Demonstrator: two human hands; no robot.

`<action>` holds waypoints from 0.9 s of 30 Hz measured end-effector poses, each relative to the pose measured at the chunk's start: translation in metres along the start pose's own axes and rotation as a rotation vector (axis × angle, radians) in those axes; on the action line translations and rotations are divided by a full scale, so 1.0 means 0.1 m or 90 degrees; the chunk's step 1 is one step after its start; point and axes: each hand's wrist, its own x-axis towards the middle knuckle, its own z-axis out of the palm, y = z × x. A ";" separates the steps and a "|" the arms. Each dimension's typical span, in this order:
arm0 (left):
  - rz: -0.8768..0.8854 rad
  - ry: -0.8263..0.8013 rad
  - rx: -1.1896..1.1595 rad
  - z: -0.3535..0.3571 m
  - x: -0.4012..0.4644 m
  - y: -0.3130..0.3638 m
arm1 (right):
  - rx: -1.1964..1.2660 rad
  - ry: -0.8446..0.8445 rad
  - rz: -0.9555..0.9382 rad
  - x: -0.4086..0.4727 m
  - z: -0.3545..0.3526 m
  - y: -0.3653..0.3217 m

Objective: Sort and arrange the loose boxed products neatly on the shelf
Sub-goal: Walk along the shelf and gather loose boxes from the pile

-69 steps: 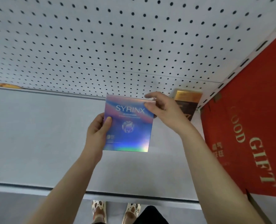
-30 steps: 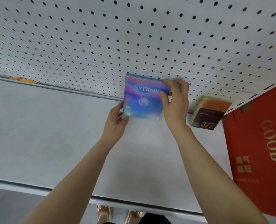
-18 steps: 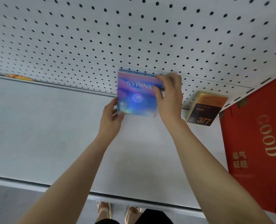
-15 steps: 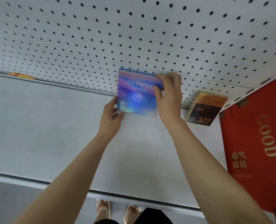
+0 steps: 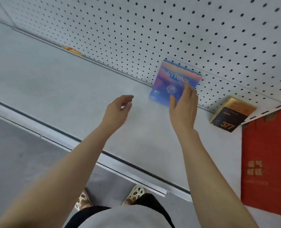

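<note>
Red gift bag beside the pegboard.

Blue box: printed SYRINX, iridescent face, standing upright at the back of the grey shelf, against the white pegboard.
Right hand: in front of the blue box's lower right corner, fingers straight, fingertips against its face.
Left hand: left of the blue box, apart from it, fingers loosely curled, holding nothing.
Black and gold box: marked 377, right of the blue box, upright against the pegboard.
Red box: gold lettering, far right of the blue box, at the shelf's end.
Orange item: far left of the blue box, at the pegboard's foot; kind unclear.
Sandalled feet: below the shelf's front edge.
</note>
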 end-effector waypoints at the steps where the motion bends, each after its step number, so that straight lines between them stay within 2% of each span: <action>1: -0.004 0.011 -0.012 -0.16 -0.12 -0.06 | 0.017 -0.032 -0.020 -0.15 0.07 -0.12; 7: -0.058 0.130 -0.056 -1.44 -0.93 -0.74 | 0.060 -0.236 -0.117 -1.03 0.68 -1.21; 14: -0.170 0.318 -0.054 -3.24 -1.90 -1.79 | 0.156 -0.346 -0.295 -2.02 1.43 -3.03; 21: -0.298 0.470 -0.023 -4.41 -2.61 -2.63 | 0.179 -0.489 -0.431 -2.71 2.10 -4.53; 27: -0.402 0.562 -0.069 -5.12 -2.76 -3.20 | 0.157 -0.574 -0.529 -2.94 2.80 -5.51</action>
